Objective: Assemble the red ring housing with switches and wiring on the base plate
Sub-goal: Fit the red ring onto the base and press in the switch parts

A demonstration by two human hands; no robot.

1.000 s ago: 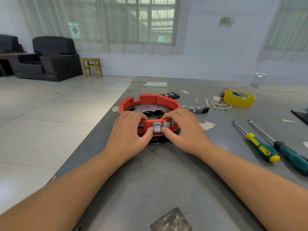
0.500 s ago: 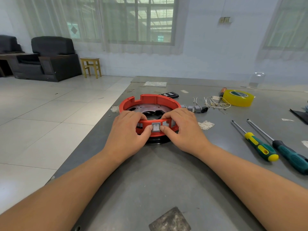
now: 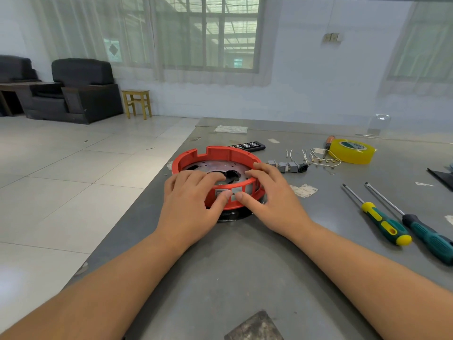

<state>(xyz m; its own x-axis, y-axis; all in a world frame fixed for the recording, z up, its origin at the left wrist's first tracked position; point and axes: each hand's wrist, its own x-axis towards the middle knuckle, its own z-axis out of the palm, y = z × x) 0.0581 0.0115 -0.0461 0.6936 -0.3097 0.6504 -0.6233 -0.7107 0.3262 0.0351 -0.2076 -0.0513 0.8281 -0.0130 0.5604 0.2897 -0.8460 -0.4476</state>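
At frame centre, our left hand (image 3: 188,204) and right hand (image 3: 272,202) grip the red ring housing (image 3: 215,155), thumbs pressing its switch (image 3: 221,193); uneven pressure could cock it or shift the ring.

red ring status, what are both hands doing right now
Left hand and right hand grip near wall of red ring, thumbs pressing beside grey switch. Spare switches wait on the table. Nothing in the way.
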